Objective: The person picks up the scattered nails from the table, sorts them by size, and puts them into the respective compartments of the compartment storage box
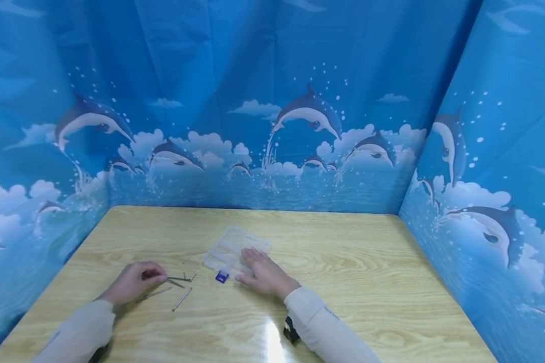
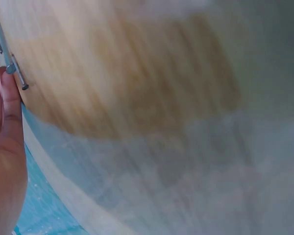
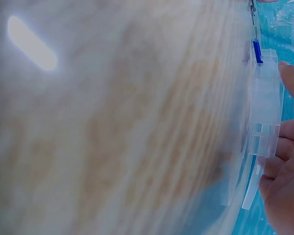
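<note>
At the left of the table in the head view, my left hand (image 1: 133,282) pinches a thin metal nail (image 1: 178,279) between thumb and fingertips. Several more nails lie close by, one of them a slanted nail (image 1: 181,299) in front of the fingertips. In the left wrist view, a nail (image 2: 20,73) with a flat head shows beside the fingers. My right hand (image 1: 269,275) rests on the right side of a clear plastic box (image 1: 229,247), fingers extended over it and thumb at its near edge. A blue latch (image 1: 221,276) sits at the box's front; the hand covers part of the box.
The wood-grain table (image 1: 345,282) extends well to the right of the box. A blue curtain (image 1: 236,186) printed with dolphins stands along the back and sides. A bright reflection lies near the table's front.
</note>
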Available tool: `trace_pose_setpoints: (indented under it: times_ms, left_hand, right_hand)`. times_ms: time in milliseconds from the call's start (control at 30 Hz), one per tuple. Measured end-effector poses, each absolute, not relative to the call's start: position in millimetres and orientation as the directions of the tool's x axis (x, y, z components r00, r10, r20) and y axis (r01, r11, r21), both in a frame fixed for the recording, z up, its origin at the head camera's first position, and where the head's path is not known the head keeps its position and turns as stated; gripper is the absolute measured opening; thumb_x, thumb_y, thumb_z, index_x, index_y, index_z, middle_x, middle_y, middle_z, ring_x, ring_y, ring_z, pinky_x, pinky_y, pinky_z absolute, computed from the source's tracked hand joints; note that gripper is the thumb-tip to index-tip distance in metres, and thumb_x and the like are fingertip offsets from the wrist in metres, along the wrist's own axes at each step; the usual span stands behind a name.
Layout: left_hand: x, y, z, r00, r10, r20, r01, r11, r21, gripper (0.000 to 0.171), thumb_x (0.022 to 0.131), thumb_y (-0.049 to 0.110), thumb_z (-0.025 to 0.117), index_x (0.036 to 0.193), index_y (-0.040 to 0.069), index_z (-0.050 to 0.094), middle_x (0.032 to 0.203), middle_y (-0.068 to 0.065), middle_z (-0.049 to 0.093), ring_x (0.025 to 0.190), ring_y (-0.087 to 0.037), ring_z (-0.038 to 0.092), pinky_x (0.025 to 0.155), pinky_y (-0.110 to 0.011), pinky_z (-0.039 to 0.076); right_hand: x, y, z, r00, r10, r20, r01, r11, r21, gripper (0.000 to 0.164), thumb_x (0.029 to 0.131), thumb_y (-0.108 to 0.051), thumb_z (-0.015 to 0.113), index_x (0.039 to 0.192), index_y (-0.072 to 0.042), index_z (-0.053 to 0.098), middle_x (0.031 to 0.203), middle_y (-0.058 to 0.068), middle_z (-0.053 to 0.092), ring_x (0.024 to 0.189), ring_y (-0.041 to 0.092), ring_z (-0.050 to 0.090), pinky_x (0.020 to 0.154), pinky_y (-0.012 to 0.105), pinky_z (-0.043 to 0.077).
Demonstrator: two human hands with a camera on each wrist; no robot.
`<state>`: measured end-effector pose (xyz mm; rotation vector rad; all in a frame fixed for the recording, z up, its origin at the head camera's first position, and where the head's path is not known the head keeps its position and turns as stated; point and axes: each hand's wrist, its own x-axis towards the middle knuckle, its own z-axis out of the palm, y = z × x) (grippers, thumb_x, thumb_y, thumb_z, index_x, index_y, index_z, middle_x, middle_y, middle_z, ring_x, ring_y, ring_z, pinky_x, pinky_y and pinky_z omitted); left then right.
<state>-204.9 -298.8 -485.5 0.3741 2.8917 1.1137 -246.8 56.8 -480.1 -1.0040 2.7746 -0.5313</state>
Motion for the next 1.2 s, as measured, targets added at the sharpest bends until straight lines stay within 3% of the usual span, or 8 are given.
trace_pose_setpoints:
  times_ms: [333, 733, 933, 1200]
  left_hand:
    - [-202.2, -300.8, -487.0, -0.982, 0.185, 0.046, 0.166, 0.707, 0.687, 0.008, 0.089, 0.017, 0.067, 0.094, 0.011, 0.069, 0.084, 0.004, 0.067, 0.075, -0.005, 0.059, 0.068, -0.021, 0.051]
    - [-199.6, -302.5, -484.3, -0.980, 0.192, 0.062, 0.181, 0.701, 0.690, 0.016, 0.091, 0.022, 0.065, 0.100, 0.010, 0.071, 0.097, -0.003, 0.071, 0.083, -0.005, 0.061, 0.072, -0.021, 0.051]
    - [-198.5, -298.7, -476.9, -0.994, 0.102, 0.040, 0.099, 0.677, 0.729, 0.022, 0.094, 0.020, 0.062, 0.106, 0.004, 0.069, 0.099, -0.008, 0.071, 0.086, -0.014, 0.063, 0.071, -0.021, 0.052]
    - [-205.3, -287.0, -464.6, -0.987, 0.048, 0.154, 0.142, 0.706, 0.694, 0.026, 0.096, 0.021, 0.059, 0.111, 0.002, 0.067, 0.100, -0.010, 0.071, 0.085, -0.012, 0.065, 0.071, -0.019, 0.052]
  right_hand:
    - [-246.0, 56.4, -479.1, -0.767, -0.641, -0.021, -0.586, 0.714, -0.383, 0.073, 0.098, -0.051, 0.043, 0.150, -0.003, 0.024, 0.156, 0.013, 0.025, 0.145, 0.027, 0.018, 0.118, 0.041, 0.014]
    - [-244.9, 55.9, -477.7, -0.771, -0.637, -0.030, -0.579, 0.719, -0.386, 0.074, 0.098, -0.051, 0.044, 0.150, -0.003, 0.023, 0.157, 0.013, 0.023, 0.146, 0.027, 0.017, 0.118, 0.040, 0.013]
    - [-244.4, 55.9, -476.8, -0.773, -0.633, -0.032, -0.576, 0.723, -0.383, 0.074, 0.098, -0.051, 0.044, 0.150, -0.003, 0.023, 0.157, 0.014, 0.021, 0.146, 0.027, 0.016, 0.118, 0.041, 0.013]
    - [-245.6, 55.5, -479.2, -0.768, -0.640, -0.020, -0.596, 0.726, -0.343, 0.075, 0.098, -0.053, 0.043, 0.150, -0.002, 0.023, 0.157, 0.015, 0.020, 0.146, 0.028, 0.015, 0.118, 0.041, 0.014]
